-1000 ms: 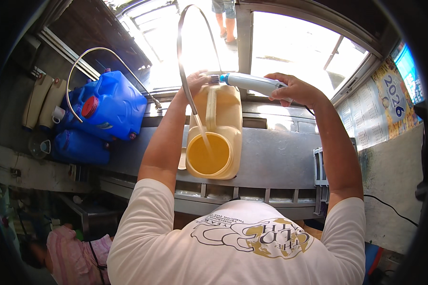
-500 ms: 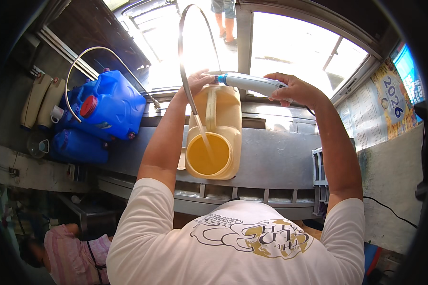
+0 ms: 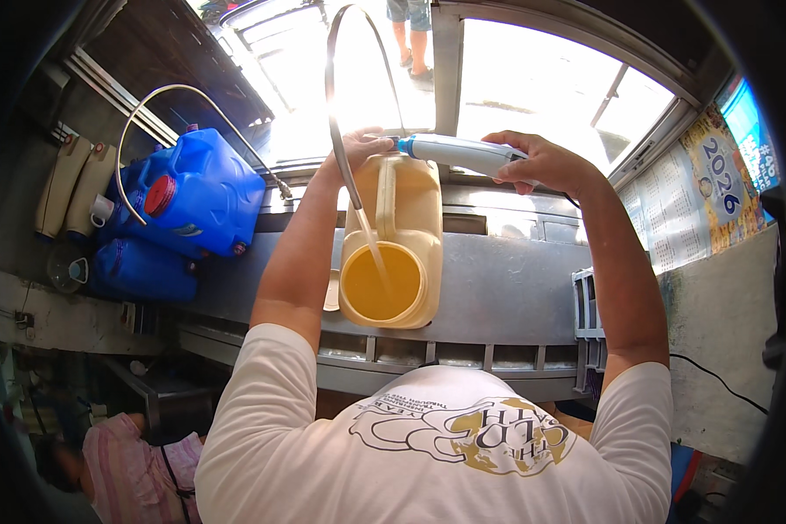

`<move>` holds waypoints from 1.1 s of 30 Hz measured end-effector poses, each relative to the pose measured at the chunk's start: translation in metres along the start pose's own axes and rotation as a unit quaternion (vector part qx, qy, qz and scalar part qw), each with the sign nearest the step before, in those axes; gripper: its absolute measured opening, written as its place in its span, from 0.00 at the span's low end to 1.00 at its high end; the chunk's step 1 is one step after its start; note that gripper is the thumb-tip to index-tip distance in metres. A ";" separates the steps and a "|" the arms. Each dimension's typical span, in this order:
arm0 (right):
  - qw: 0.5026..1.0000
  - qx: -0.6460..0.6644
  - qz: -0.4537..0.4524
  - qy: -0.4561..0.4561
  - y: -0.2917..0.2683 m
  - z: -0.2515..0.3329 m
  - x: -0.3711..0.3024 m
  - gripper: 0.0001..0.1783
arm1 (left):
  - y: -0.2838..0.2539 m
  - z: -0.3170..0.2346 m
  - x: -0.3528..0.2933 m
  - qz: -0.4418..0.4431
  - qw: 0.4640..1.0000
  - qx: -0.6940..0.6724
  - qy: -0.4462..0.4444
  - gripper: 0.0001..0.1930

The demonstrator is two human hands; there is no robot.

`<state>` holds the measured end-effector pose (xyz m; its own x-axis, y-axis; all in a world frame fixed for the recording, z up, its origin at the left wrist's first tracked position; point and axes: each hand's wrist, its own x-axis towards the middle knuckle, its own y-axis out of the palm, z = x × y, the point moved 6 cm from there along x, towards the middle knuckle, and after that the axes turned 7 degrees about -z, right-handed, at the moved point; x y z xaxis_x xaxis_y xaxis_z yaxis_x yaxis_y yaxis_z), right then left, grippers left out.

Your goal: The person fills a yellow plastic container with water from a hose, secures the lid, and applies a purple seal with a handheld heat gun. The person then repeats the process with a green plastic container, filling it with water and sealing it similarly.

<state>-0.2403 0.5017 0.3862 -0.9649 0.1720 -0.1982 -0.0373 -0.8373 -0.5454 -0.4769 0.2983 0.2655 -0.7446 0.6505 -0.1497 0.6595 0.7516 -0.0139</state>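
Observation:
A yellowish jerry can [image 3: 432, 218] stands on the metal counter, its wide round mouth facing me. From a looping grey hose [image 3: 337, 131], a clear stream or tube runs down into that mouth. My right hand [image 3: 541, 164] is wrapped round the thick end of a white handheld device [image 3: 458, 153] with a blue tip, which looks like a heat gun. That tip points left at the can's far end, where a small dark spout or cap sits. My left hand [image 3: 362, 153] is there too, fingers drawn together close to the tip; what they pinch is too small to make out.
Blue water containers [image 3: 210, 188], one with a red cap, stand on the left under a second hose [image 3: 127, 131]. A round lid [image 3: 333, 293] lies beside the can. A grey rack [image 3: 588, 306] is at the counter's right end. A person [image 3: 131, 463] is at lower left, another outside.
Both hands and the device keep almost the same place at the can's far end. The whole view has shifted slightly; the hose still runs into the can's mouth.

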 end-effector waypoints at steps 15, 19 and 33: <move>0.991 -0.119 0.011 -0.051 0.008 0.058 0.011 0.36 | -0.025 0.018 0.014 0.036 0.993 -0.097 0.051 0.33; 0.995 -0.078 0.012 -0.057 0.013 0.055 0.018 0.35 | -0.027 0.026 0.014 0.003 0.985 -0.167 0.043 0.39; 0.883 0.431 -0.182 0.030 -0.018 -0.150 -0.162 0.44 | -0.016 -0.021 0.012 0.121 0.981 0.151 0.017 0.25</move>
<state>-0.0447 0.5665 0.3058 -0.8336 0.5169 -0.1949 -0.5514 -0.8001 0.2361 -0.4988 0.2964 0.2843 -0.5626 0.8128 -0.1512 0.8137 0.5121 -0.2750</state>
